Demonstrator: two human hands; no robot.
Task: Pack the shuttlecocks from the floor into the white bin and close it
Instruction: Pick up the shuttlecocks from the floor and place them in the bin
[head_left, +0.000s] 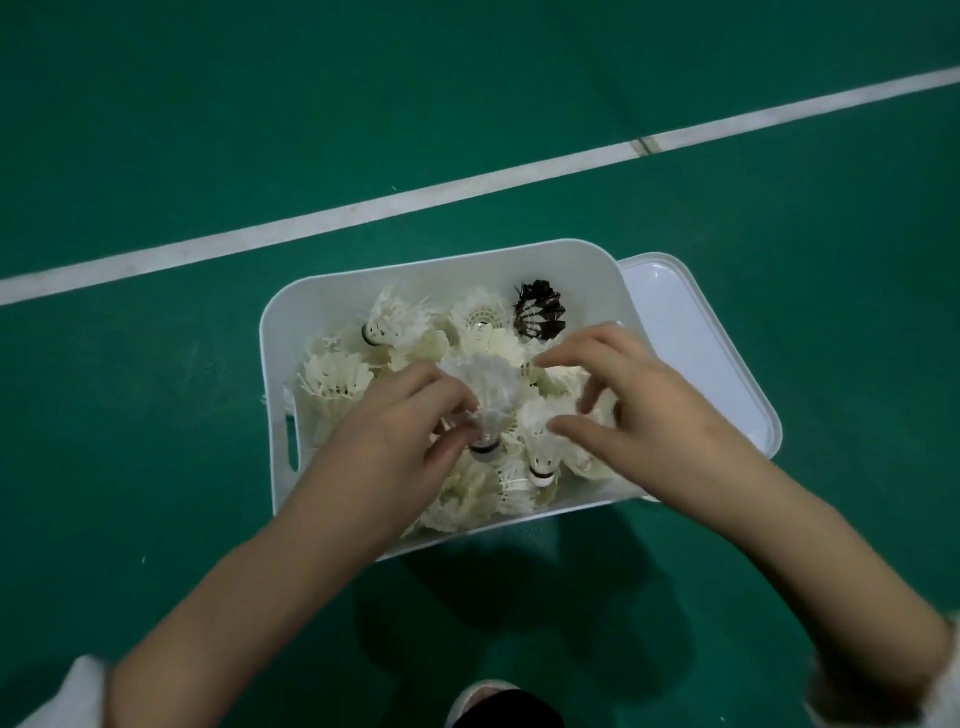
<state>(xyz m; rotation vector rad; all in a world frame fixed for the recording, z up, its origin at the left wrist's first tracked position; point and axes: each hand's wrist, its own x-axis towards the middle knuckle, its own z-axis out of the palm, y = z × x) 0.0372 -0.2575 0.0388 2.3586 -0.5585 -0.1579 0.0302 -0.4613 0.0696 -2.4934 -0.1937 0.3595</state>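
Bin (332, 293) full w/ shuttlecocks (335, 382), lid (701, 353) beside | L hand (400, 441) pinches top shuttlecock (488, 389) | R hand (644, 400) grip released

Our left hand (400, 431) pinches a white feathered shuttlecock (488, 395) over the full white rectangular plastic bin (441, 254); our right hand (639, 405) spreads its fingers above the pile. A flat white plastic lid (691, 332) lies alongside.

The white bin (415, 267) is heaped with shuttlecocks (337, 379) nearly to its rim, so little room remains inside. The left hand (410, 421) and right hand (639, 395) crowd its middle. The lid (701, 338) covers the floor (156, 415) at its right; the floor on the left and far sides lies open.
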